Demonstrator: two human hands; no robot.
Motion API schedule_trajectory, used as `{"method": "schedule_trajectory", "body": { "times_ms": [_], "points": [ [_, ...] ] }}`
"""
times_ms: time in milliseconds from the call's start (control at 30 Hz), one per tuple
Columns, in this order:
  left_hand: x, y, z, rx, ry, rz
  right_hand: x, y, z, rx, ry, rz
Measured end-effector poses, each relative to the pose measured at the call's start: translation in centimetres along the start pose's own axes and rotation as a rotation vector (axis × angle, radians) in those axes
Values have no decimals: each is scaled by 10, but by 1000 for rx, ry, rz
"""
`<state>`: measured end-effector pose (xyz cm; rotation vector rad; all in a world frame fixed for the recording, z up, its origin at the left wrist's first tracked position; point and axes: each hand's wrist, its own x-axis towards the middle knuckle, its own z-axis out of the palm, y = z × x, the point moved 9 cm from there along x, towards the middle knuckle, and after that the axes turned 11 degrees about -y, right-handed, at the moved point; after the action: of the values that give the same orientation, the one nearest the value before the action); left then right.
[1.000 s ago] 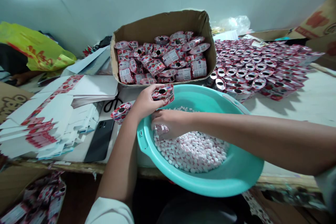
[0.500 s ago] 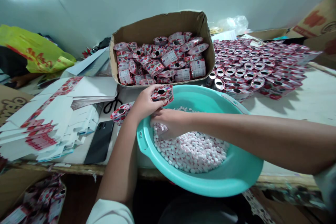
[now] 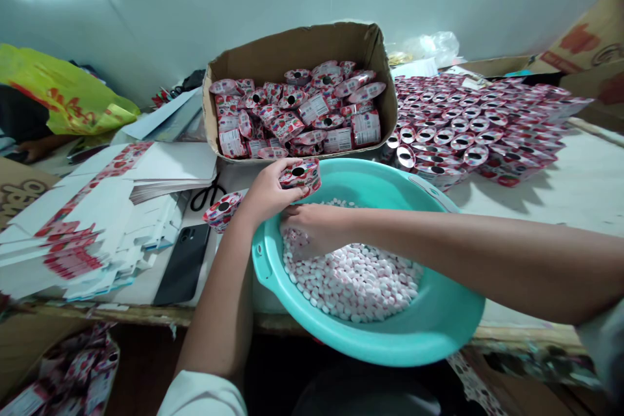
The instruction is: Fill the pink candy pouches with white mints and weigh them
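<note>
My left hand (image 3: 271,193) is closed round a small red and white printed pack (image 3: 302,175) with a dark round hole on top, held over the back left rim of a teal basin (image 3: 385,354). Inside the basin lie many small white and pink candies (image 3: 361,279). My right hand (image 3: 314,227) reaches down among them at the left side, just below the held pack. Its fingertips are hidden, so its grip cannot be made out. Another printed pack (image 3: 223,210) stands beside my left wrist.
A cardboard box (image 3: 292,39) of packs stands behind the basin, with many upright packs (image 3: 458,123) at right. Flat white cartons (image 3: 107,208), scissors (image 3: 208,194) and a phone (image 3: 184,264) lie at left. Another person's hand (image 3: 34,148) shows at far left.
The whole view has shifted very slightly. My left hand keeps its hold on the pack, and my right hand remains among the candies with only a slight change of pose.
</note>
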<state>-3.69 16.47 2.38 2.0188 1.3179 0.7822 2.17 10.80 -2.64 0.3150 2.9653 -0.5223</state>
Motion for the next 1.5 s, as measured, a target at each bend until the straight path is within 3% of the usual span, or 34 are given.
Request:
{"method": "schedule_trajectory", "body": {
  "times_ms": [733, 1067, 1300, 1500],
  "points": [
    [-1, 0, 2, -14, -16, -1, 0, 9, 3, -12, -68, 80],
    [0, 2, 1, 29, -8, -20, -1, 8, 0, -23, -1, 54],
    [-1, 3, 2, 21, -13, -15, 0, 2, 3, -7, -68, 28],
    [-2, 7, 1, 25, -18, -3, -2, 7, 3, -8, -110, 108]
  ]
}}
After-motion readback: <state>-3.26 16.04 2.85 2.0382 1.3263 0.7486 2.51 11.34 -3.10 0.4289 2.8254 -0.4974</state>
